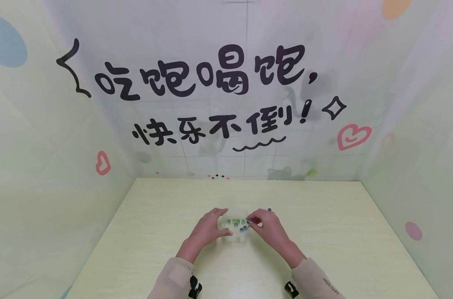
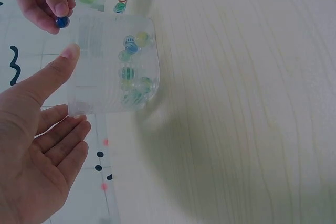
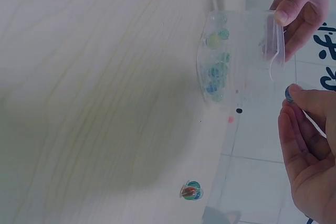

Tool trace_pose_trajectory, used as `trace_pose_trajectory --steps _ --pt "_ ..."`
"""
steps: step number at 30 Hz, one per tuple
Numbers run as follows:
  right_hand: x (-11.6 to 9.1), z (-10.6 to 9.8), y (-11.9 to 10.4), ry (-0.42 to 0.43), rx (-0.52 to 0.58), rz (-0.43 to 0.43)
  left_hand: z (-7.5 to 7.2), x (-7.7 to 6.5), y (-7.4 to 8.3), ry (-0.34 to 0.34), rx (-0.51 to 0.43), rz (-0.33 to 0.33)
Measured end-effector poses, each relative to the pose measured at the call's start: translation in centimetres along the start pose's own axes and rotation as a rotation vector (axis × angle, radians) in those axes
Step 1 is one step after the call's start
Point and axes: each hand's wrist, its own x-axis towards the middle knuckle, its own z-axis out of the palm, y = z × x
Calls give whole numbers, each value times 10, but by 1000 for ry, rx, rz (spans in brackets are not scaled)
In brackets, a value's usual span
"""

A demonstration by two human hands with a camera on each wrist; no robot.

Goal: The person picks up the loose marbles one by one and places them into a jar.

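Observation:
A clear plastic box [image 2: 100,90] stands on the table with several glass marbles [image 2: 127,72] on its bottom, green, blue and yellowish. My left hand [image 1: 208,226] holds it from the left, thumb at the near side of the rim and fingers round the far side. My right hand [image 1: 270,227] pinches a dark blue marble [image 2: 62,22] between thumb and fingertips, just beyond the right side of the rim. In the right wrist view this marble [image 3: 289,94] shows partly behind the thumb.
Loose marbles [image 3: 191,190], with red, green and blue in them, lie on the pale wood-grain table [image 1: 155,216] beyond my right hand. A printed cloth wall [image 1: 226,166] with large black characters rises at the table's back edge, and more cloth hangs at both sides.

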Motion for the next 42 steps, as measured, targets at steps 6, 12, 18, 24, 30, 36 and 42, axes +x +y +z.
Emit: trace_pose_trajectory --steps 6,12,18,24,30,36,42 --pt "0 0 -1 -12 -24 -20 0 0 1 -5 -1 -6" --pt "0 1 -2 -16 -31 -31 0 0 1 -8 -1 -12" --pt "0 0 -4 -13 -15 -43 -1 -1 1 -9 -7 -11" --pt "0 1 -5 -16 -13 -54 -1 -1 2 -8 0 -10" --pt "1 1 -6 -20 -15 -45 0 0 1 -7 -1 -14" --pt "0 1 -6 -23 -20 -50 0 0 1 -8 -11 -18" --pt "0 2 -5 -22 -21 -54 1 0 1 -15 -13 -21"
